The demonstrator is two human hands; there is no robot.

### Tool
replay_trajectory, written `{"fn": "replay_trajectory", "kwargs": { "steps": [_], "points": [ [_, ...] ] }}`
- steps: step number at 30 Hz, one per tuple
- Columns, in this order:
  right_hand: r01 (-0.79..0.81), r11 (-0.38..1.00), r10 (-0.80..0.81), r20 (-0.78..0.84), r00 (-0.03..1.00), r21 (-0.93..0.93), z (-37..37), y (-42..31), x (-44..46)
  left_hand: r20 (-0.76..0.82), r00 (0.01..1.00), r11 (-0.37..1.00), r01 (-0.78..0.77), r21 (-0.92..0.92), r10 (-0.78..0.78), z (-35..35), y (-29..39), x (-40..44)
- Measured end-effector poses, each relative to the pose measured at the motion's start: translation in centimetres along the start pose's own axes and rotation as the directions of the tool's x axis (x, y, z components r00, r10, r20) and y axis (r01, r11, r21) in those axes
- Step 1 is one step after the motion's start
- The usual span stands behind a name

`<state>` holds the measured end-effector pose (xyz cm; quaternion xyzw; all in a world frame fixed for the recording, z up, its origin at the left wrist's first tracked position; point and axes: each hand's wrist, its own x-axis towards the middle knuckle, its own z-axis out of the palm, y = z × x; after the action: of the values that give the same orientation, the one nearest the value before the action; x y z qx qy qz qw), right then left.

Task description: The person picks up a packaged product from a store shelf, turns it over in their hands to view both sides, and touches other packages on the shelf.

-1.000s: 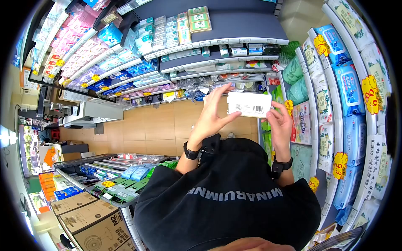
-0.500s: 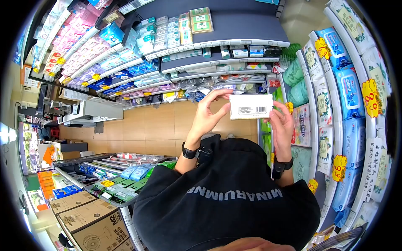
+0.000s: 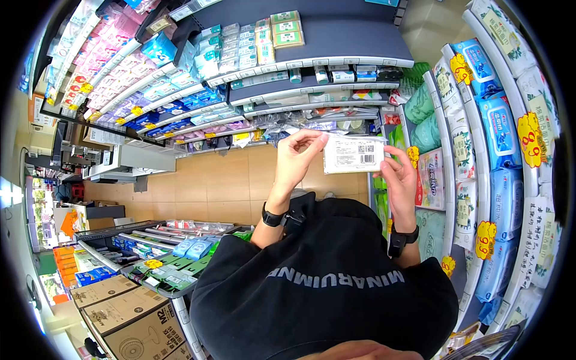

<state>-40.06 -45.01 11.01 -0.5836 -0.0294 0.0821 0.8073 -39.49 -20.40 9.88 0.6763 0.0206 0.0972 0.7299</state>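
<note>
A white rectangular package (image 3: 354, 155) with printed text and a barcode faces up, held between both hands in front of the chest. My left hand (image 3: 297, 157) pinches its upper left corner with thumb and index finger. On the right side, my right hand (image 3: 399, 177) grips the package's edge between thumb and fingers. Both wrists wear black bands.
Ahead is a dark shelf (image 3: 354, 39) with small packs at its left. Wipes packs (image 3: 499, 132) and yellow price tags line the right shelves. At lower left are a low rack (image 3: 174, 264) and cardboard boxes (image 3: 129, 312). Tiled floor (image 3: 228, 180) lies between.
My left hand has closed onto the package's upper left corner. A different printed face or layer, with a square code beside the barcode, now shows.
</note>
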Motion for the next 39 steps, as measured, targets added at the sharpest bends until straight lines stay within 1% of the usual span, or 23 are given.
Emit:
{"fn": "replay_trajectory", "kwargs": {
  "steps": [2, 6, 11, 14, 20, 39],
  "points": [
    [0.003, 1.000, -0.003, 0.002, 1.000, 0.003, 0.0, 0.0, 0.0, 0.001, 0.999, 0.996, 0.046, -0.074, -0.046, 0.1, 0.2, 0.0],
    [-0.003, 1.000, 0.003, 0.011, 1.000, -0.005, 0.1, 0.0, -0.2, 0.017, 0.997, 0.994, 0.071, -0.088, -0.070, 0.0, 0.5, -0.1],
    [-0.011, 1.000, 0.011, 0.014, 1.000, 0.001, 0.2, 0.2, -0.4, 0.043, 0.989, 0.980, 0.144, -0.135, -0.140, -0.1, 0.7, -0.3],
    [-0.005, 1.000, 0.005, 0.020, 1.000, -0.007, 0.2, 0.1, -0.6, 0.025, 0.987, 0.977, 0.159, -0.143, -0.157, 0.2, 0.9, -0.5],
    [0.013, 0.999, -0.012, 0.039, 0.999, -0.033, 0.1, 0.2, -0.8, 0.039, 0.993, 0.979, 0.112, -0.168, -0.107, 0.1, 0.0, -0.5],
    [0.014, 0.998, -0.010, 0.052, 0.999, -0.064, 0.2, 0.0, -0.9, 0.051, 0.989, 0.979, 0.147, -0.141, -0.141, 0.0, -0.2, -0.5]
  ]
}}
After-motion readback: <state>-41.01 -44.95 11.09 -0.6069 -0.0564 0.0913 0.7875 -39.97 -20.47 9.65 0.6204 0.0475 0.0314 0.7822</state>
